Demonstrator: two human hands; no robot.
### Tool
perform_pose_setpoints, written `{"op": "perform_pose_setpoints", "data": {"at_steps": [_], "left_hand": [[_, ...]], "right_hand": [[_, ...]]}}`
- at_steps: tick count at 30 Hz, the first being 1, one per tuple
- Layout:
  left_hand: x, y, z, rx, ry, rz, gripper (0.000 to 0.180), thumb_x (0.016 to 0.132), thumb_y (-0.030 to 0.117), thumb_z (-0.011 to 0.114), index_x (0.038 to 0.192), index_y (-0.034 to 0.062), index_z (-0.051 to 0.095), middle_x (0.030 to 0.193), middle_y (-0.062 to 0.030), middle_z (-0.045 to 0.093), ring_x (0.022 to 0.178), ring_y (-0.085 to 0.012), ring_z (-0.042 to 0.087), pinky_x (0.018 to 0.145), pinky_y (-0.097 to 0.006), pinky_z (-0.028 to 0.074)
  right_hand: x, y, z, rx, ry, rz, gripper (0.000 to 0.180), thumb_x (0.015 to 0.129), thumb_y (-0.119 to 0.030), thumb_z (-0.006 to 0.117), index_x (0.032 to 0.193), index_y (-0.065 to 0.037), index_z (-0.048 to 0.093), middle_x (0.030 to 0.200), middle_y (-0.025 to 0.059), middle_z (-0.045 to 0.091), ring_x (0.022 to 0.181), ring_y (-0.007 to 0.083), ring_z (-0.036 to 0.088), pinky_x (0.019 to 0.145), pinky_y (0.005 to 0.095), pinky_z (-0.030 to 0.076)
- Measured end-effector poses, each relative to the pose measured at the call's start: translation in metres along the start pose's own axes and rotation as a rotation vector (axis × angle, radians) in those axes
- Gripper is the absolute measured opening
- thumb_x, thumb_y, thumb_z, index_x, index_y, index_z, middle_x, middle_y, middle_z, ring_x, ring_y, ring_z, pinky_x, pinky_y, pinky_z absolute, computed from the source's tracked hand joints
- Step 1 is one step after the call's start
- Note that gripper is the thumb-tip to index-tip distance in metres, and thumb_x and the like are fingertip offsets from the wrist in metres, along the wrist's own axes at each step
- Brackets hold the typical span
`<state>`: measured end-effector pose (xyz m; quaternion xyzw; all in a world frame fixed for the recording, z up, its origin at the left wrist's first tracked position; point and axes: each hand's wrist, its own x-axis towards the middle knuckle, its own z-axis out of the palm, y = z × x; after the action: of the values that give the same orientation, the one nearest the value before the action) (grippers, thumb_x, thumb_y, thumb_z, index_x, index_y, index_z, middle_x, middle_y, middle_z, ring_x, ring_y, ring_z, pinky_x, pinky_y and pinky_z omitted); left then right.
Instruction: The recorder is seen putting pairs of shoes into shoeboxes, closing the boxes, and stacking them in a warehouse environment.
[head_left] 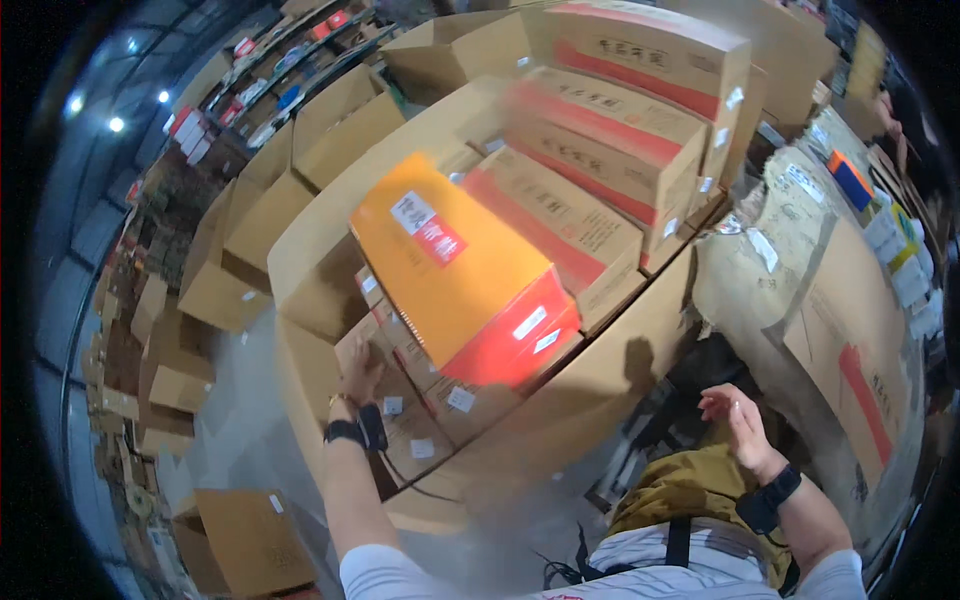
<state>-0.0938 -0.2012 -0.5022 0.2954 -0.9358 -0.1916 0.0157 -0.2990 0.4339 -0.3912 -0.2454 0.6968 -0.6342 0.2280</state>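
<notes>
1. Large open cardboard bin (300,250): a tall-walled container fills the middle of the view; its flaps fold outward and its walls enclose stacked cartons
2. Stack of brown cartons with red bands (610,130): these lie in rows in the upper right part of the bin, each carrying small white labels on its end face
3. Orange carton (445,255): it rests tilted on top of the lower cartons at the bin's centre, with a red end face turned toward the viewer and a white and red label on its top; neither hand touches it
4. Small brown cartons (420,400): they sit below the orange carton in the near left corner of the bin, white labels on their ends
5. Paper sacks (770,240): pale bags lean just beside the bin's right wall, with a flattened carton (850,350) lying over them
6. Loose empty boxes (240,540): several stand on the floor to the left, well apart from the hands
7. Left hand (360,375): palm flat and fingers spread, pressed against a small brown carton under the orange one; it grips nothing; a black band circles the wrist
8. Right hand (735,420): open, fingers loosely curled, empty, held in the air beside the bin's right wall above the person's lap
</notes>
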Motion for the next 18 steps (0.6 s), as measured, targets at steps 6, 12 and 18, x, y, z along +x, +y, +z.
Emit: {"op": "perform_pose_setpoints", "data": {"at_steps": [6, 12, 18], "left_hand": [[-0.069, -0.019, 0.028, -0.109, 0.690, -0.040, 0.030, 0.093, 0.017, 0.043, 0.115, 0.0015, 0.057, 0.127, -0.0178, 0.049, 0.125, -0.0248, 0.039, 0.108, -0.042, 0.028], [-0.142, 0.319, 0.009, -0.243, 0.955, 0.437, 0.026, 0.092, 0.015, 0.046, 0.109, -0.0004, 0.058, 0.121, -0.0158, 0.050, 0.119, -0.0255, 0.043, 0.104, -0.041, 0.031], [-0.131, 0.580, 0.089, -0.628, 0.029, 0.961, 0.034, 0.081, 0.013, 0.064, 0.112, 0.0013, 0.058, 0.126, -0.0173, 0.047, 0.116, -0.0331, 0.046, 0.100, -0.043, 0.036]], "right_hand": [[-0.005, 0.000, -0.024, -0.202, -0.034, -0.097, 0.041, 0.099, -0.034, 0.037, 0.116, -0.001, 0.056, 0.101, 0.0142, 0.057, 0.094, 0.0250, 0.058, 0.085, 0.0368, 0.047], [-0.041, 0.004, -0.067, -0.392, 0.192, -0.308, 0.029, 0.096, -0.027, 0.049, 0.114, -0.005, 0.056, 0.107, 0.0127, 0.055, 0.101, 0.0274, 0.055, 0.086, 0.0378, 0.046], [-0.137, -0.014, -0.168, -0.700, 0.677, -0.229, 0.025, 0.080, -0.017, 0.067, 0.104, -0.009, 0.062, 0.107, 0.0082, 0.055, 0.101, 0.0263, 0.056, 0.085, 0.0363, 0.047]]}}
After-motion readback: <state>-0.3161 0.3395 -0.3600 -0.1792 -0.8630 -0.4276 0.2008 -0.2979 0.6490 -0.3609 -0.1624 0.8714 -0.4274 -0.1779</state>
